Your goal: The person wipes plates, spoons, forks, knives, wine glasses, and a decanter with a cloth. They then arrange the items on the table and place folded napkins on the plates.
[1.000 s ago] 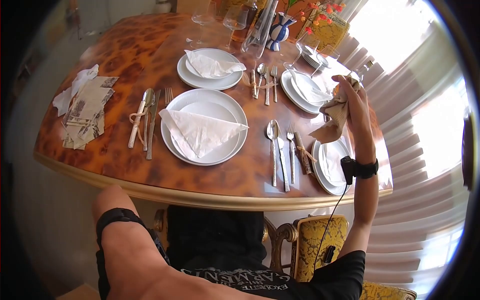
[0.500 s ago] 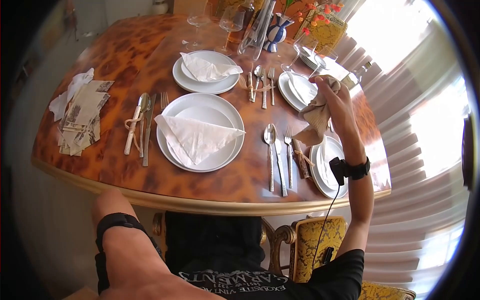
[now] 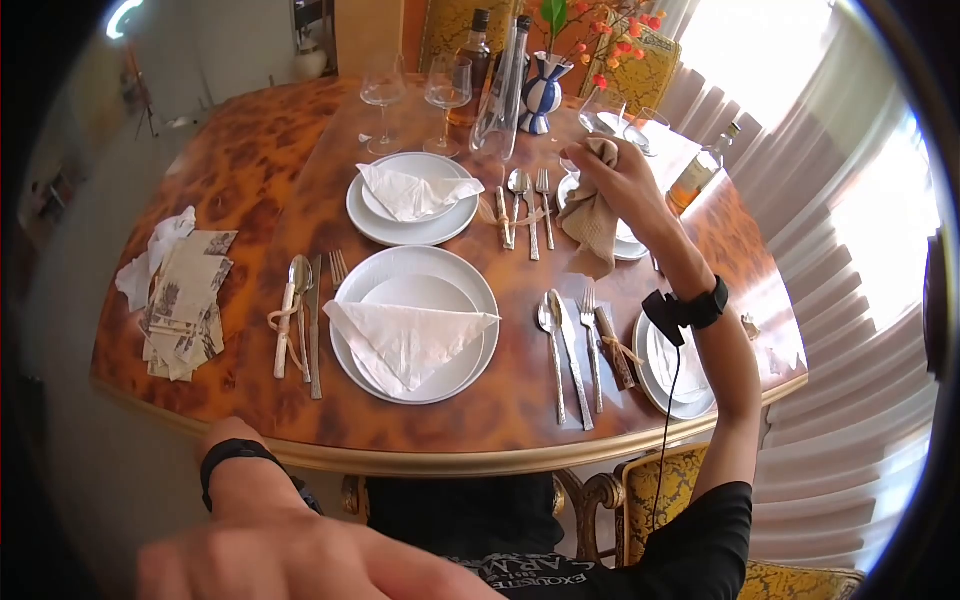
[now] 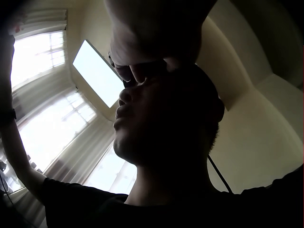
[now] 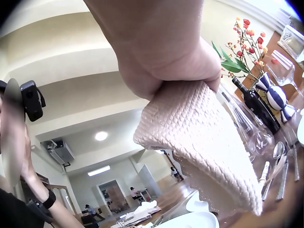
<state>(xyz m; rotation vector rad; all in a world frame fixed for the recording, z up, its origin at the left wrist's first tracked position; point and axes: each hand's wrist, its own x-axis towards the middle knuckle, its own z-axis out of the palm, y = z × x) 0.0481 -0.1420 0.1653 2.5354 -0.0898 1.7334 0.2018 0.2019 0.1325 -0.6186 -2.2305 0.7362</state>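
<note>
My right hand [image 3: 628, 190] grips a beige cloth [image 3: 590, 225] with a coarse waffle-like texture, raised over the right part of the table [image 3: 270, 210]. The cloth [image 5: 199, 137] hangs down from under the fingers in the right wrist view. Behind it a white plate [image 3: 632, 250] is partly hidden. My left hand [image 3: 300, 560] is blurred and close to the head camera, low in that view. The left wrist view has this hand [image 4: 156, 28] dark and up against the face; I cannot tell what its fingers do there.
White plates [image 3: 483, 350] carry folded napkins [image 3: 405, 335], with spoons, knives and forks alongside. Wine glasses [image 3: 449, 90], bottles [image 3: 690, 175] and a striped vase [image 3: 542, 95] of red flowers stand at the back. Patterned paper napkins [image 3: 185, 300] lie at the left.
My right hand has moved left with the cloth, from near the right edge toward the middle. The head view has tilted up, and my left hand has come into its lower edge.
</note>
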